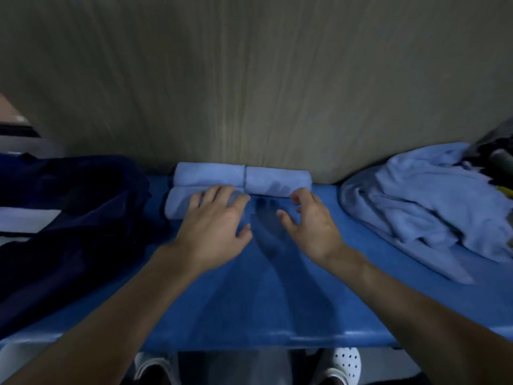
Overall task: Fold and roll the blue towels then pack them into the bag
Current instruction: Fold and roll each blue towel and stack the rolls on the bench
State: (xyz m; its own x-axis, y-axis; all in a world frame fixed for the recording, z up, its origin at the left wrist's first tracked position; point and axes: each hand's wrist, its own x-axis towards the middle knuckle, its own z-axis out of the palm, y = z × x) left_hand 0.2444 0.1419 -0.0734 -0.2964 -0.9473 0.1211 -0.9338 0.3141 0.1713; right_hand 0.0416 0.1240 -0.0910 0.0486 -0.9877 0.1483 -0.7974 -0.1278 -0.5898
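Note:
Three rolled light-blue towels lie at the back of the blue table (pixel 249 309) against the wall: one at back left (pixel 208 174), one at back right (pixel 277 180), and a third (pixel 180 204) in front of the left one. My left hand (pixel 216 226) lies flat on the right end of that front roll, fingers spread. My right hand (pixel 311 220) hovers just in front of the back right roll, fingers curled and apart, holding nothing. A heap of unfolded light-blue towels (pixel 427 207) lies at the right. The dark navy bag (pixel 72 218) sits at the left.
A beige wood-grain wall (pixel 249 79) rises directly behind the table. Dark items (pixel 497 157) sit at the far right behind the heap. Below the table's front edge, white perforated shoes (pixel 347 362) show on the floor.

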